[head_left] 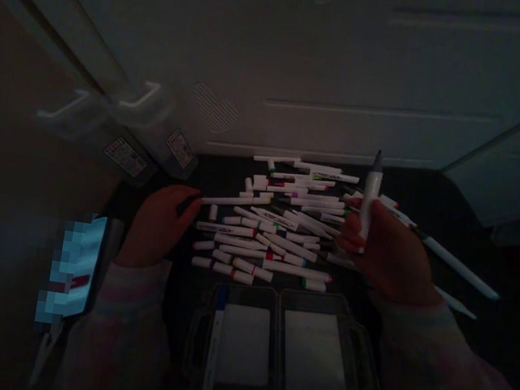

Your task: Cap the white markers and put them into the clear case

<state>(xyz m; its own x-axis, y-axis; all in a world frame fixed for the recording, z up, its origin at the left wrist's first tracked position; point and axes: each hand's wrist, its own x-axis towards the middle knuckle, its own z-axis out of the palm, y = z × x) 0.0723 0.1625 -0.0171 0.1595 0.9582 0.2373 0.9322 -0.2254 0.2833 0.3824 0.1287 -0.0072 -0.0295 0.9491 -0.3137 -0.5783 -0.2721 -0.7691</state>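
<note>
At the left side, near: one lit screen (pixel 86 267), partly masked by pixelation. Beyond it, at the far left: two translucent cases with handles, each marked with a printed label (pixel 123 157) (pixel 179 148). Next, the left hand (pixel 160 226), bare, set apart from the other; its fingers are bent at the dark end of a white marker with a yellow band (pixel 237 202), though whether that marker is gripped cannot be told. Behind, on the pale panel: one ribbed heart relief (pixel 215 108).

In the middle, on a dark surface: one loose spread of white markers (pixel 282 244), many overlapped, with bands or ends in red, green, blue, yellow and purple. Nearer: one clear case (pixel 271 366), lying open, a white insert shown in each half; a blue-capped marker (pixel 215 345) is laid lengthwise over its left half.

To the right of the spread: the right hand (pixel 388 253), bare, in which a grey-tipped marker (pixel 370 202) is clasped nearly upright, tip up. Farther right: one long white pen with a teal end (pixel 464 269), laid aslant.
</note>
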